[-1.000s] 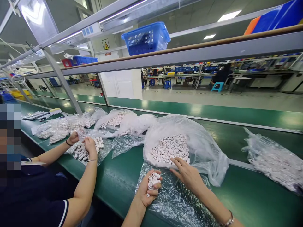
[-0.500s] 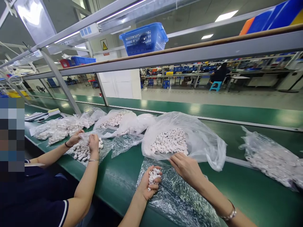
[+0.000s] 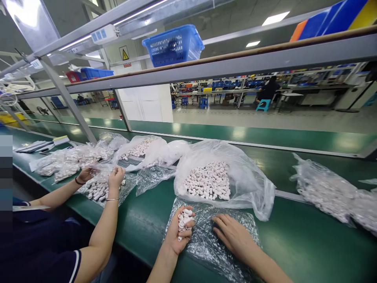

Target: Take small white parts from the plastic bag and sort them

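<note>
Several small white tube-shaped plastic fittings (image 3: pixel 185 220) fill the palm of my left hand (image 3: pixel 178 232), with its fingers curled around them. Under both hands lies a stack of thin clear plastic bags (image 3: pixel 203 232) on the green bench. Low over these bags is my right hand (image 3: pixel 231 234), palm down, its fingers loosely bent and slightly apart; nothing shows in them, though the fingertips' underside is hidden. Just beyond my hands a large translucent plastic bag (image 3: pixel 247 184) lies with its mouth toward me and a heap of the same white fittings (image 3: pixel 209 179) inside.
On my left, a co-worker's hands (image 3: pixel 116 177) hold a clear bag over white fittings. Filled bags (image 3: pixel 78 157) lie beyond them, and another filled bag (image 3: pixel 326 188) lies right. A shelf rail (image 3: pixel 235 59) carrying a blue basket (image 3: pixel 173 45) crosses above the bench (image 3: pixel 141 220).
My right hand has drawn back from the mouth of the large bag toward me, down over the clear bags. My left hand still holds the fittings. The view has shifted slightly right.
</note>
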A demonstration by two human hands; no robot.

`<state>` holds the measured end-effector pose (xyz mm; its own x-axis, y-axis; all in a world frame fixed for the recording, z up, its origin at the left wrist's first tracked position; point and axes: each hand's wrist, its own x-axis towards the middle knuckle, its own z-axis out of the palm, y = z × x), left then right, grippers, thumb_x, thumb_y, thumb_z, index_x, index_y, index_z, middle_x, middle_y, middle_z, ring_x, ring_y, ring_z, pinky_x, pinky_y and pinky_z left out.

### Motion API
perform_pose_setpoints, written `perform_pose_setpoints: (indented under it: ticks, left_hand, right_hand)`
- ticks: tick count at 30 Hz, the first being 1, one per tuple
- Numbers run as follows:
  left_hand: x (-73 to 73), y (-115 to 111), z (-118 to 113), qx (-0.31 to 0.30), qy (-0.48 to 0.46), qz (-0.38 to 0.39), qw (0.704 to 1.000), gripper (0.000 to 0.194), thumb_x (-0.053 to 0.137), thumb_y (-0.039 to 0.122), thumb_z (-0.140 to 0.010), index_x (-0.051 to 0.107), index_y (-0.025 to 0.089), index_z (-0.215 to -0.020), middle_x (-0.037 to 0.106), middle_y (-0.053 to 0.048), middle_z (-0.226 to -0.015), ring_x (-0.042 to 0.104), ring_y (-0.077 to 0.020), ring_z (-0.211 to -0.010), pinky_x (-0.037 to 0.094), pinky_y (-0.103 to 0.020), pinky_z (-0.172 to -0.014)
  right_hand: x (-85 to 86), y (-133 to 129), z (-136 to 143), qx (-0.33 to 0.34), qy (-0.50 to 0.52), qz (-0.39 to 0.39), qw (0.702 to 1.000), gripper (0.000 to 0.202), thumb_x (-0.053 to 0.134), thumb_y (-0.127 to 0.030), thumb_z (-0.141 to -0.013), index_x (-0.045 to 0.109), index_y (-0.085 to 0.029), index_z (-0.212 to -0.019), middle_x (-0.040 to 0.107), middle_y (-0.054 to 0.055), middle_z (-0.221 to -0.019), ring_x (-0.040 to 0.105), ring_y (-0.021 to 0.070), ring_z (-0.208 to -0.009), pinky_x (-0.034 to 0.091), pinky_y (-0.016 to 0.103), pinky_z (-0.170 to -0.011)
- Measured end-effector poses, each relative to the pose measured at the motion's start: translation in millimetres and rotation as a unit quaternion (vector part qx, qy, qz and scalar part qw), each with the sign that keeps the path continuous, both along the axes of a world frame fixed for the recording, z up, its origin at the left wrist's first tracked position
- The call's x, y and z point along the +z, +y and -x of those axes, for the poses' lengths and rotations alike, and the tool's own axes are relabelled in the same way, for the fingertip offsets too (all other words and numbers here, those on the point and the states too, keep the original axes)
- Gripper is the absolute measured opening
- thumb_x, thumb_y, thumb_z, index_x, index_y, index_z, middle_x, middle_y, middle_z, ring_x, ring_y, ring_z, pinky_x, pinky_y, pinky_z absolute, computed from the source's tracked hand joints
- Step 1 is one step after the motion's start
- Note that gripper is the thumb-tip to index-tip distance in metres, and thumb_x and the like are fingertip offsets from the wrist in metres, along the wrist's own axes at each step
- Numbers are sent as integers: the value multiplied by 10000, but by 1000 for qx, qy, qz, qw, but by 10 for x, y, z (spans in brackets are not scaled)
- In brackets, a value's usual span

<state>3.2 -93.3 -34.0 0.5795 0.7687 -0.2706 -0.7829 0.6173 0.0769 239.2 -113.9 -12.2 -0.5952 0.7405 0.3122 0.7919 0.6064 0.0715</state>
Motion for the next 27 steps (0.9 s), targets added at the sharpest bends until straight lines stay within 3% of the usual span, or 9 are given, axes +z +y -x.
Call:
perform_pose_setpoints:
  ticks: [3, 5, 13, 16, 20, 24, 27]
  left_hand:
    - [56, -107, 17, 5, -12, -3, 1000, 233, 488, 341, -988, 538, 131, -1076, 559, -37, -831, 413, -39, -497, 182, -83, -300]
    - [77, -156, 5, 3, -14, -11, 1000, 239, 523, 341, -974, 540, 130, -1086, 564, -39, -834, 417, -39, -500, 185, -84, -301]
    - [133, -223, -123, -18, 40, -55, 998, 266, 582, 362, -940, 570, 121, -1054, 596, -42, -828, 456, -38, -487, 165, -95, -299]
    - [117, -229, -203, -29, 66, -65, 995, 271, 575, 373, -941, 579, 123, -1046, 599, -34, -804, 478, -42, -474, 150, -102, -293]
    - [49, -237, -291, -37, 102, -64, 992, 289, 585, 404, -933, 590, 132, -1032, 570, -1, -715, 482, -48, -447, 126, -113, -285]
    - [-17, -217, -276, -53, 80, -83, 992, 311, 572, 418, -939, 592, 120, -1022, 615, -44, -803, 479, -42, -462, 133, -109, -292]
    - [-45, -194, -228, -43, 62, -92, 993, 304, 579, 403, -938, 593, 113, -1029, 614, -47, -812, 469, -38, -470, 142, -103, -297]
  right_hand:
    - [-101, 127, -126, -13, 4, -9, 1000, 279, 413, -306, -1004, 596, -168, -1164, 659, 147, -1140, 652, 313, -984, 575, 457, -778]
    - [-75, 170, -147, -15, 13, 2, 1000, 273, 417, -306, -1003, 603, -172, -1152, 666, 141, -1131, 659, 312, -977, 576, 461, -777]
    - [559, -79, 195, -14, 174, 129, 976, 223, 394, -324, -1032, 601, -243, -1035, 677, 43, -927, 672, 209, -781, 520, 309, -631]
    - [679, -135, 340, -4, 229, 161, 960, 187, 439, -357, -1023, 592, -253, -1053, 660, 32, -902, 657, 194, -762, 508, 289, -624]
    - [646, -87, 425, 4, 223, 152, 963, 163, 441, -333, -1026, 566, -240, -1073, 631, 50, -951, 642, 201, -816, 515, 300, -651]
    - [505, 100, 311, -3, 187, 7, 982, 244, 428, -281, -1028, 518, -206, -1241, 600, 125, -1179, 582, 278, -1086, 504, 426, -883]
    - [331, 239, 133, -1, 84, -39, 996, 235, 465, -251, -1005, 560, -185, -1210, 644, 126, -1135, 593, 315, -1050, 498, 488, -873]
